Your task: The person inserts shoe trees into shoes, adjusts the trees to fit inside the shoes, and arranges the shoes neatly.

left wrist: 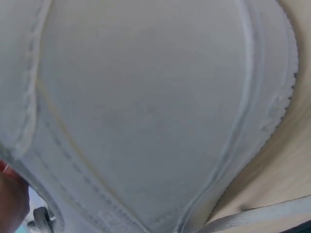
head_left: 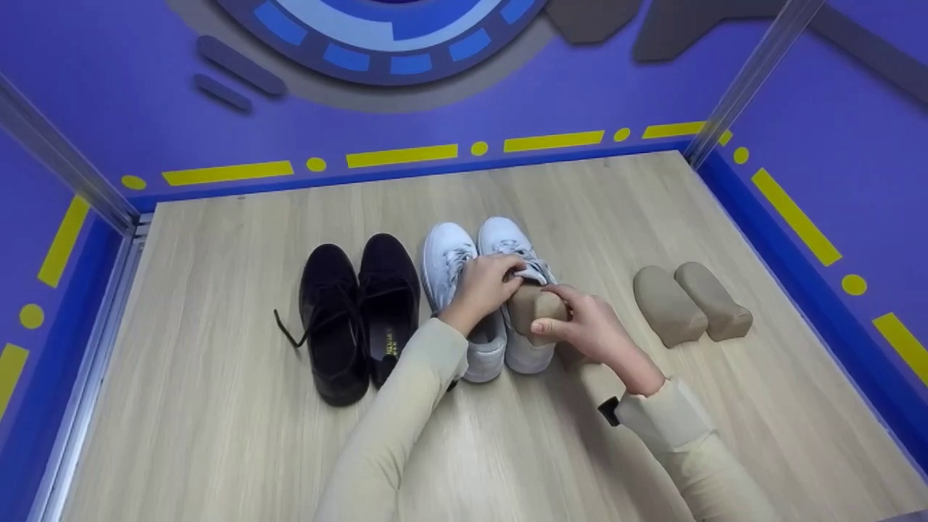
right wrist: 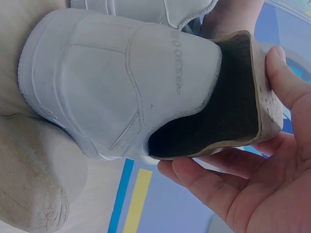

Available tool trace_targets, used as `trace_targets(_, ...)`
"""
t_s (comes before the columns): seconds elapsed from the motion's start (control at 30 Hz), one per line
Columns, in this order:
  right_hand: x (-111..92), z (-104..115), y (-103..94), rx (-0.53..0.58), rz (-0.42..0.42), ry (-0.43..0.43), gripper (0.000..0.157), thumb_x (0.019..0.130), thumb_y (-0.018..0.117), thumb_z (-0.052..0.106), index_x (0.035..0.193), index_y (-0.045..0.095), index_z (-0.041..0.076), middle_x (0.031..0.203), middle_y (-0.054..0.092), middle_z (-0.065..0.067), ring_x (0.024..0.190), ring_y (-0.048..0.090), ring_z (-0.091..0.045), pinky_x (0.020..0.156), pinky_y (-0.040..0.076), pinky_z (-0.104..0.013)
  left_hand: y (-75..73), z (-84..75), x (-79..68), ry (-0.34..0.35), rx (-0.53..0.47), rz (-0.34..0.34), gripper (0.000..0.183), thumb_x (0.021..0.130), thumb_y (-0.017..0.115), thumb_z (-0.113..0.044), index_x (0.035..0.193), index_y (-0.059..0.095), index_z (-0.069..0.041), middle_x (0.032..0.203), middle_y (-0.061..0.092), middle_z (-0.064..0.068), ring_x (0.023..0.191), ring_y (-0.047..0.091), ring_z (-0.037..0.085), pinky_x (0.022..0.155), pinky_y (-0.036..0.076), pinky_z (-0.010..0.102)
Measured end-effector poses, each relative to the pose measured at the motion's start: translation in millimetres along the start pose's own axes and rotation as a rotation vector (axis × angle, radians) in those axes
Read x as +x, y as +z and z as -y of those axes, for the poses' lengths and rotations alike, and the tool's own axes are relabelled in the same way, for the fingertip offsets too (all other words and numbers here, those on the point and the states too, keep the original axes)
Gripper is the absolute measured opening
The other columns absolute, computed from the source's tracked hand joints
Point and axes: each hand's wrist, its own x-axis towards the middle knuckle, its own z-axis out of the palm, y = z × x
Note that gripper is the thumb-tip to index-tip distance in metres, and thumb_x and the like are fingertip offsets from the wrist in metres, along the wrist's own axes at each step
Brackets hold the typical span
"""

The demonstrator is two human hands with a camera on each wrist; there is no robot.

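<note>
Now, behind the bare left fingers, a long, pale beige left sleeve is seen, plain and creased, finished at the wrist by a left cuff. And back from the right fingers, also bare, a matching right sleeve is worn, ended in a broad right cuff, where a small black piece is shown at the inner edge.

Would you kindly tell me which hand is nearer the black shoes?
Left: the left hand grips a white sneaker right of the black shoes; the right hand is farther right, holding a tan insert.
</note>
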Motion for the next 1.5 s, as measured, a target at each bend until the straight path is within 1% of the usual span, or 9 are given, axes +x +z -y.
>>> trace_targets(0.2, 2, -1, 0.4, 0.000, 0.012, 0.005, 0.063, 0.067, 0.069, 0.045, 0.118, 0.055, 0.009, 0.103, 0.063, -0.016, 0.084, 0.058, -0.024, 0.071, 0.045, -0.039, -1.0, 0.6, 0.9, -0.008, 0.008, 0.022, 0.016, 0.082, 0.059, -0.023, 0.096, 0.066, -0.018, 0.096, 0.067, -0.004, 0.088, 0.062, 0.016, 0.079, 0.046, 0.033)
trace_targets(0.33, 3, -1, -0.3, 0.000, 0.013, 0.009, 0.063, 0.067, 0.069, 0.044, 0.117, 0.055, 0.009, 0.102, 0.063, -0.017, 0.085, 0.059, -0.024, 0.071, 0.046, -0.038, -1.2, 1.0, 1.4, -0.005, 0.009, 0.025, 0.017, 0.081, 0.060, -0.023, 0.096, 0.066, -0.018, 0.096, 0.068, -0.004, 0.088, 0.063, 0.016, 0.079, 0.046, 0.033)
trace_targets(0.57, 5, 0, -1.3, 0.046, 0.020, 0.010, 0.060, 0.068, 0.070, 0.041, 0.116, 0.056, 0.008, 0.088, 0.065, -0.013, 0.071, 0.057, -0.018, 0.062, 0.044, -0.029, -1.1, 1.3, 1.5, 0.001, 0.005, 0.015, 0.016, 0.081, 0.060, -0.022, 0.095, 0.066, -0.018, 0.094, 0.068, -0.004, 0.088, 0.063, 0.016, 0.077, 0.046, 0.033)
trace_targets(0.73, 7, 1, -1.8, 0.040, 0.015, 0.005, 0.057, 0.068, 0.070, 0.040, 0.114, 0.057, 0.010, 0.089, 0.065, -0.011, 0.072, 0.056, -0.017, 0.063, 0.043, -0.029, -1.3, 1.4, 1.7, -0.004, -0.007, 0.030, 0.017, 0.082, 0.059, -0.023, 0.096, 0.066, -0.017, 0.095, 0.068, -0.004, 0.088, 0.062, 0.016, 0.079, 0.046, 0.033)
trace_targets(0.87, 9, 0, -2.0, 0.046, 0.021, 0.003, 0.057, 0.069, 0.070, 0.039, 0.115, 0.056, 0.008, 0.089, 0.065, -0.011, 0.072, 0.055, -0.017, 0.064, 0.043, -0.029, -1.6, 1.6, 1.6, -0.003, -0.003, 0.031, 0.017, 0.082, 0.059, -0.023, 0.096, 0.066, -0.017, 0.095, 0.068, -0.004, 0.087, 0.063, 0.016, 0.078, 0.046, 0.033)
trace_targets(1.03, 12, 0, -2.5, 0.038, 0.027, 0.017, 0.060, 0.070, 0.068, 0.042, 0.117, 0.055, 0.007, 0.094, 0.064, -0.012, 0.076, 0.056, -0.018, 0.066, 0.044, -0.031, -1.3, 1.8, 1.9, -0.002, 0.000, 0.028, 0.015, 0.082, 0.059, -0.023, 0.094, 0.066, -0.018, 0.093, 0.068, -0.005, 0.085, 0.063, 0.015, 0.077, 0.046, 0.033)
trace_targets(1.17, 15, 0, -4.6, 0.041, 0.049, 0.036, 0.059, 0.071, 0.067, 0.044, 0.116, 0.055, 0.008, 0.094, 0.063, -0.011, 0.078, 0.056, -0.020, 0.068, 0.044, -0.033, -1.2, 2.0, 2.0, -0.002, -0.006, 0.027, 0.015, 0.083, 0.058, -0.024, 0.094, 0.066, -0.018, 0.093, 0.068, -0.006, 0.086, 0.062, 0.015, 0.078, 0.046, 0.032)
trace_targets(1.33, 20, 1, -8.3, 0.039, 0.089, 0.041, 0.058, 0.071, 0.065, 0.046, 0.115, 0.056, 0.010, 0.090, 0.063, -0.010, 0.077, 0.056, -0.019, 0.068, 0.043, -0.031, -0.3, 3.2, 1.7, 0.004, -0.009, 0.012, 0.015, 0.082, 0.059, -0.024, 0.093, 0.067, -0.018, 0.092, 0.068, -0.006, 0.085, 0.063, 0.015, 0.078, 0.046, 0.033)
trace_targets(1.5, 23, 2, -12.3, 0.032, 0.111, 0.029, 0.056, 0.073, 0.064, 0.046, 0.114, 0.056, 0.009, 0.091, 0.063, -0.009, 0.079, 0.056, -0.019, 0.069, 0.043, -0.031, 0.6, 3.5, 1.7, 0.014, 0.003, -0.025, 0.012, 0.081, 0.060, -0.023, 0.090, 0.067, -0.018, 0.088, 0.068, -0.007, 0.079, 0.063, 0.016, 0.073, 0.047, 0.033)
